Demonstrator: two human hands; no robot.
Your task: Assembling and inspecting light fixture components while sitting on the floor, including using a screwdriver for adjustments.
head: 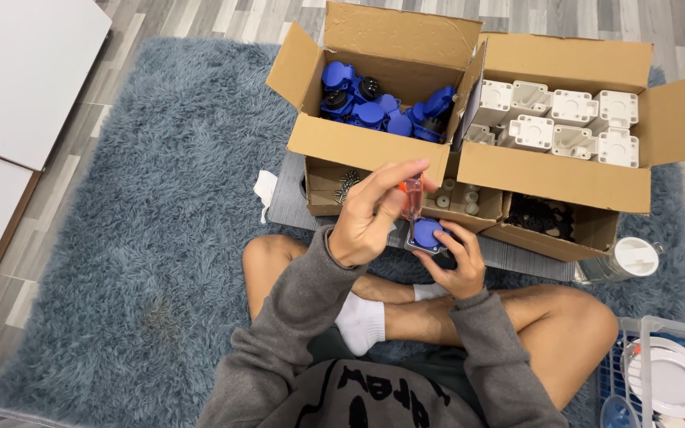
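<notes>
My left hand (365,220) is closed around a small screwdriver (413,196) with a clear orange-red handle, held upright with its tip down on a blue round-lidded socket part (426,234). My right hand (463,265) cups that blue part from below, just above my crossed legs. Both hands are in front of the cardboard boxes.
An open cardboard box (366,144) holds several blue socket parts (382,109); beside it, another box (552,170) holds white housings (572,120). Lower trays hold screws (348,184) and black pieces (541,215). A white-lidded clear jar (632,257), a basket of white discs (675,380), white panels (17,71) and a shaggy rug (160,222) surround me.
</notes>
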